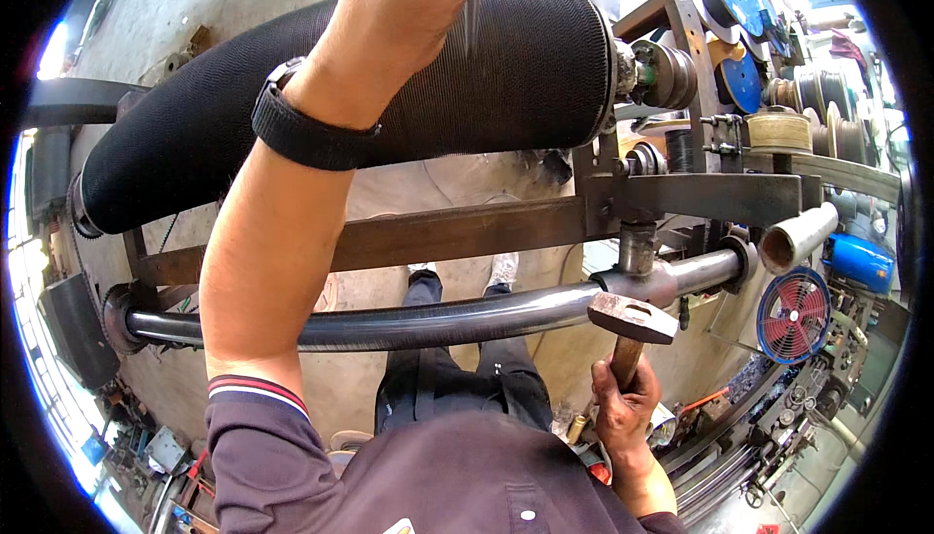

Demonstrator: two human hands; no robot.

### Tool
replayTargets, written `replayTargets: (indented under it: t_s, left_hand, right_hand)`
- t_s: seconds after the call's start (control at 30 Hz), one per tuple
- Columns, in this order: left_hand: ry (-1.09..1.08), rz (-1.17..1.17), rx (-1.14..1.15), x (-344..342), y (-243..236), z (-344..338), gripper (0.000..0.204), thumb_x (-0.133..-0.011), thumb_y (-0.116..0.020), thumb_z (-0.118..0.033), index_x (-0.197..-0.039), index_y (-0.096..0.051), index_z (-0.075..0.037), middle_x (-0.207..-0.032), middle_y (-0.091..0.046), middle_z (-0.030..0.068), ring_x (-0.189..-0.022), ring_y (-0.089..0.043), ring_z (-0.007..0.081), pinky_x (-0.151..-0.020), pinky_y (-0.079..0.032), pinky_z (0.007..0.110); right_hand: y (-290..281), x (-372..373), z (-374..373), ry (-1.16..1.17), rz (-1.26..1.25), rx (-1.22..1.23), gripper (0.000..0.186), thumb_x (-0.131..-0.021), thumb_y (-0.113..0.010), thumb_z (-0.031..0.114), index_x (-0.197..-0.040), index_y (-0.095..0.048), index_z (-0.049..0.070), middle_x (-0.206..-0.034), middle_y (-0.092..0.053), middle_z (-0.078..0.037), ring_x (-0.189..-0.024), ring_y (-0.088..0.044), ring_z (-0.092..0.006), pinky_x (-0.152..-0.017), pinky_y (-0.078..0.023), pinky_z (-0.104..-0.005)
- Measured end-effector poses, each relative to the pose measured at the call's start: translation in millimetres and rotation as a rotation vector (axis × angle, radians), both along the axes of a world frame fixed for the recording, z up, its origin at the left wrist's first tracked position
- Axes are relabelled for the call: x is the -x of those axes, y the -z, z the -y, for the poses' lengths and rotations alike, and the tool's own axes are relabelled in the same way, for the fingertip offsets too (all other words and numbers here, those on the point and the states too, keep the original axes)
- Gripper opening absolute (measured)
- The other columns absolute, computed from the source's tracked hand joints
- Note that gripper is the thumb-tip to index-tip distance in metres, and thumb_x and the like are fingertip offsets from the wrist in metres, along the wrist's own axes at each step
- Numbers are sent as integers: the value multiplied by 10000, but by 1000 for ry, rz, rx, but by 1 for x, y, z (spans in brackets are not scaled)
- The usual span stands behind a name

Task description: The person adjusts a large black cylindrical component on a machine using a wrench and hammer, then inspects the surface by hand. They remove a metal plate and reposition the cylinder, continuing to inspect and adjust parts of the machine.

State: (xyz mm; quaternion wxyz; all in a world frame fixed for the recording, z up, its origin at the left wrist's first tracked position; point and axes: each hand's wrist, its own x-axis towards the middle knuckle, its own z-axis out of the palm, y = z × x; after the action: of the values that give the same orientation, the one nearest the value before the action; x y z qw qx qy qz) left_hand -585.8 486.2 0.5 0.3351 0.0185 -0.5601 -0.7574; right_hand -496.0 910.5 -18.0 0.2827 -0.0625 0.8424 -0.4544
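Observation:
My left hand (413, 4) is raised at the top, closed on a thin pointed metal tool (471, 23) held over the large ribbed black roller (520, 77); whether the tip touches the roller I cannot tell. My right hand (628, 403) grips the wooden handle of a hammer (632, 315), its steel head just below the sliding collar (647, 286) on the polished steel shaft (457, 315). My left forearm crosses in front of the roller and shaft, hiding part of both.
A dark steel frame (457, 237) carries the roller and shaft. At right are wire spools (739, 87), a pipe (798, 237), a blue tank (861, 267), a fan (793, 315) and machine parts. Tools and metal pieces lie on the concrete floor (185, 378).

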Motion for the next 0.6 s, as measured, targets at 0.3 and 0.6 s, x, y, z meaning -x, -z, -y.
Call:
replayTargets:
  t_s: [0.3,0.6]
  left_hand:
    - [5,-29,31,19,4,-2,142,-957,-726,-201,-908,-629,-110,-682,-542,-40,-562,-471,54,-537,-380,221]
    - [61,-40,12,23,4,-4,136,-949,-731,-200,-902,-643,-108,-661,-536,-36,-549,-467,54,-524,-374,221]
  right_hand:
    - [1,22,13,-30,27,-24,225,-963,-753,204,-916,-602,44,-689,-537,40,-590,-477,-53,-540,-363,-241]
    - [-6,35,14,-58,21,-93,202,-934,-788,133,-918,-638,-2,-701,-614,-19,-648,-504,-82,-594,-418,-270]
